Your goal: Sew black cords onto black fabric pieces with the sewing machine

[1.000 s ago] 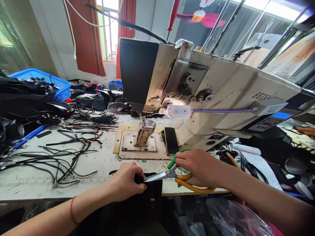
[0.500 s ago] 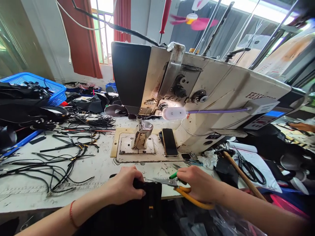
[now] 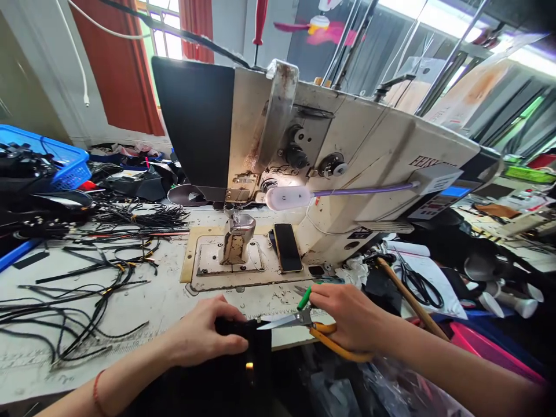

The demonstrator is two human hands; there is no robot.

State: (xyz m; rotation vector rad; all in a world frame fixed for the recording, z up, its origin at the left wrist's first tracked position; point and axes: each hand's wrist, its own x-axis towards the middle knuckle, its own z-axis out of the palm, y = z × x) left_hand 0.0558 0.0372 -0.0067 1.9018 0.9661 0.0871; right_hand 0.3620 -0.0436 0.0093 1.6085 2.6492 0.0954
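Note:
Near the front edge of the table, my left hand [image 3: 208, 331] pinches a piece of black material [image 3: 256, 341] between thumb and fingers. My right hand [image 3: 347, 315] grips yellow-handled scissors [image 3: 282, 321], whose blades point left over the top edge of the material. A green-handled tool [image 3: 305, 297] is also at the fingers of my right hand; how it is held is partly hidden. Behind my hands stands a sewing machine [image 3: 369, 139] with a metal post [image 3: 237, 243]. A phone [image 3: 287, 248] lies on its base.
Black straps [image 3: 104, 289] spread over the left of the table, before a blue basket [image 3: 72, 168]. At the right are a wooden stick [image 3: 410, 295], black scissors [image 3: 419, 284] on paper, and a pink basin [image 3: 486, 347]. Plastic bags hang below the table edge.
The whole view has shifted, so the machine and table appear further left. The scissors' blades show more fully and slightly apart over the black material. Both hands keep their holds.

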